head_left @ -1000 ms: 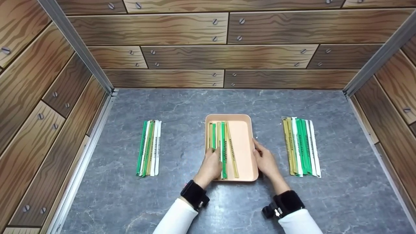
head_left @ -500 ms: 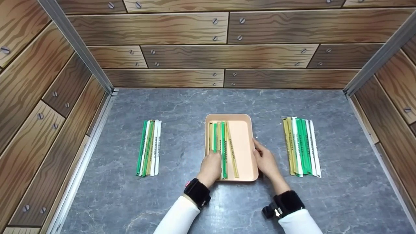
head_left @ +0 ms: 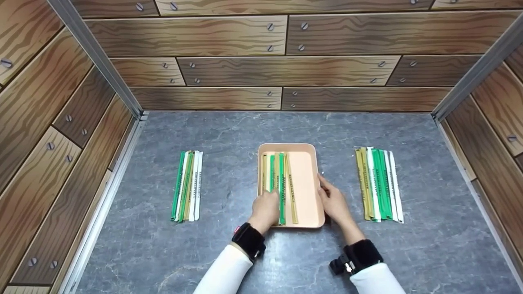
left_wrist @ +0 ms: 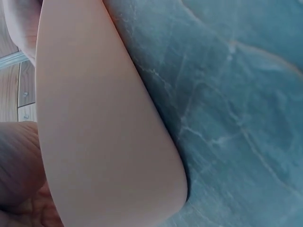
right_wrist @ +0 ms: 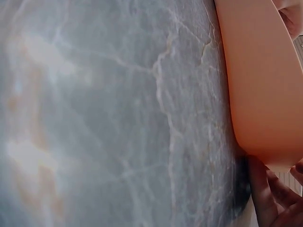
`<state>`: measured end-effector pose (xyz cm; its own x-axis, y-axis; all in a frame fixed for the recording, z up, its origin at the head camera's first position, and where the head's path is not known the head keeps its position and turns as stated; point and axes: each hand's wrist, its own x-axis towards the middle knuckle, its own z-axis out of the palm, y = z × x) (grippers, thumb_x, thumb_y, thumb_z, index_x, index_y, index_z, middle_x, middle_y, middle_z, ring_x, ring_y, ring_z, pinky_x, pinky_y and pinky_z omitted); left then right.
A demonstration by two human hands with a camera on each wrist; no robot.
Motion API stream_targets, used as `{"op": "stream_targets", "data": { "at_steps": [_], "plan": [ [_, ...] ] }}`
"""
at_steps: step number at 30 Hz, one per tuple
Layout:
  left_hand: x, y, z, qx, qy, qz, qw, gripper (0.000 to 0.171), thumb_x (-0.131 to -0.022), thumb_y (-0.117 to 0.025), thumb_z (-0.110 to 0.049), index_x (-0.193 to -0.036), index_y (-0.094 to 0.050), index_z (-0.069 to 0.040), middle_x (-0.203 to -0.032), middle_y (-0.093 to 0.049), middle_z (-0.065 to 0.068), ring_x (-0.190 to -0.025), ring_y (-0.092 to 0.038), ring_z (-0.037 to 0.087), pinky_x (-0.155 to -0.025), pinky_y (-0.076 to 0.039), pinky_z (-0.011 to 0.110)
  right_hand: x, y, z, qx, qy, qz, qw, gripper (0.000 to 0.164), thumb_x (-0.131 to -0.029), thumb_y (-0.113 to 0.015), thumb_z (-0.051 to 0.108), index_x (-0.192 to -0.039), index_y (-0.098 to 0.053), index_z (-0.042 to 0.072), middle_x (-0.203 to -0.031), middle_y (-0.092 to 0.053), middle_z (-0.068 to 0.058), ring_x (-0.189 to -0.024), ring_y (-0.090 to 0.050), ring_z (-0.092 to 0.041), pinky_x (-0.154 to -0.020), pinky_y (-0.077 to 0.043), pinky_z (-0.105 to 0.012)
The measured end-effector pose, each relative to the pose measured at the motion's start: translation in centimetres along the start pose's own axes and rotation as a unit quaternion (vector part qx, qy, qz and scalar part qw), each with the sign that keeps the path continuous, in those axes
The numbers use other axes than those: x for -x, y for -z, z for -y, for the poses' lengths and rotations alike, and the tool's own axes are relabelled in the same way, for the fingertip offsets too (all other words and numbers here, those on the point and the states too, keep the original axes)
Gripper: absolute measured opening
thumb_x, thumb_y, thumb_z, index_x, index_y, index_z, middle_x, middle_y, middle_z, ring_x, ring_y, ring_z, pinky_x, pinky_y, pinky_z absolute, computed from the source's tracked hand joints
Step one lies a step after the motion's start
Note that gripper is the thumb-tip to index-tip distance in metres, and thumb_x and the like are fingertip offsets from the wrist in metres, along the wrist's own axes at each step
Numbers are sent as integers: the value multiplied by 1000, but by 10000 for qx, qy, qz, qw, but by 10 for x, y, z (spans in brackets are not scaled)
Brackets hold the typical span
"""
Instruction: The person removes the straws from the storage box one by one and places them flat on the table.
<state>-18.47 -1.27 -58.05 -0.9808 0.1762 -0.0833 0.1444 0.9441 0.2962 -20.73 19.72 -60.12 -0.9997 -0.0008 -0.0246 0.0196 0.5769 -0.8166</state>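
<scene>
In the head view a peach tray point(head_left: 304, 175) lies at the middle of the table. Long thin printed wrapped sticks point(head_left: 282, 175), green, gold and pale, lie lengthwise along its left half. My left hand point(head_left: 265, 208) reaches over the tray's near left side and grips some of these sticks from above; its back hides their lower parts and most of its fingers. My right hand point(head_left: 336, 202) holds the tray's right edge, thumb at the rim. In the left wrist view the tray's outer wall point(left_wrist: 104, 118) covers much of the left hand.
A bundle of green, white and gold wrapped sticks point(head_left: 188, 185) lies left of the tray. Another, larger bundle point(head_left: 379, 185) lies to its right. Wood-patterned walls point(head_left: 286, 71) enclose the grey marbled table point(head_left: 229, 130) at the back and sides.
My left hand has shifted slightly nearer me, its fingers drawn in. The sticks beside it sit closer together, a green one moved right and the slanted gold one's lower end left. The right hand stays.
</scene>
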Motion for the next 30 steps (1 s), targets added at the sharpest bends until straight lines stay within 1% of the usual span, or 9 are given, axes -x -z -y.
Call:
{"op": "stream_targets", "data": {
  "at_steps": [2,6,8,13,18,21,26,28,30],
  "plan": [
    [0,0,-1,-75,26,68,9999,35,-79,-68,-1,-113,-61,-1,-86,-63,20,-73,-65,33,-57,-56,43,0,0,0,37,-22,22,10000,47,-100,-51,8,-147,-46,10,-132,-56,-26,-109,-61,-35,-90,-50,-48],
    [0,0,-4,-211,86,193,9996,38,-80,-66,-1,-118,-58,-1,-83,-63,20,-72,-65,32,-53,-56,43,0,0,0,55,-104,57,9999,46,-101,-50,10,-147,-46,11,-132,-56,-26,-106,-62,-35,-89,-50,-49],
    [0,0,-5,-206,134,194,9995,35,-81,-66,-2,-116,-57,-2,-83,-64,19,-72,-65,32,-53,-55,43,0,0,0,63,-115,59,9999,46,-101,-50,10,-147,-46,11,-133,-56,-26,-107,-61,-35,-89,-50,-49],
    [0,1,-5,24,224,203,9995,29,-83,-64,-1,-109,-54,-4,-83,-64,19,-72,-65,32,-52,-54,43,0,0,-1,102,-41,28,9999,46,-100,-51,9,-146,-47,11,-133,-55,-25,-108,-61,-35,-89,-50,-49],
    [1,0,-5,200,233,216,9993,33,-82,-65,1,-110,-48,-6,-84,-63,19,-70,-64,32,-49,-53,42,0,0,-1,106,-11,-8,9999,47,-100,-52,10,-146,-48,12,-130,-58,-25,-105,-62,-34,-87,-51,-48],
    [3,1,-5,285,222,192,9992,42,-80,-66,2,-118,-49,-6,-87,-62,19,-71,-63,31,-50,-52,42,0,0,-1,90,-30,-7,10000,47,-100,-52,10,-146,-48,12,-129,-58,-25,-105,-62,-35,-88,-50,-48],
    [5,5,-3,712,190,32,9973,66,-74,-67,8,-136,-48,-7,-92,-61,18,-69,-61,29,-51,-52,39,1,0,-1,54,-22,-1,10000,46,-100,-52,10,-146,-48,11,-134,-55,-25,-110,-60,-35,-91,-49,-49],
    [6,10,-2,977,162,-113,9950,70,-75,-65,10,-140,-47,-7,-93,-62,18,-68,-60,28,-50,-52,37,1,0,-1,60,-4,-4,10000,46,-100,-51,9,-146,-48,11,-135,-54,-25,-111,-60,-35,-91,-49,-49],
    [8,17,1,1246,157,-255,9918,69,-78,-61,11,-142,-46,-8,-95,-63,18,-67,-60,25,-49,-51,34,0,-1,-2,49,-6,-19,10000,46,-100,-52,10,-146,-48,11,-135,-55,-24,-109,-60,-35,-90,-49,-49]
  ]
}}
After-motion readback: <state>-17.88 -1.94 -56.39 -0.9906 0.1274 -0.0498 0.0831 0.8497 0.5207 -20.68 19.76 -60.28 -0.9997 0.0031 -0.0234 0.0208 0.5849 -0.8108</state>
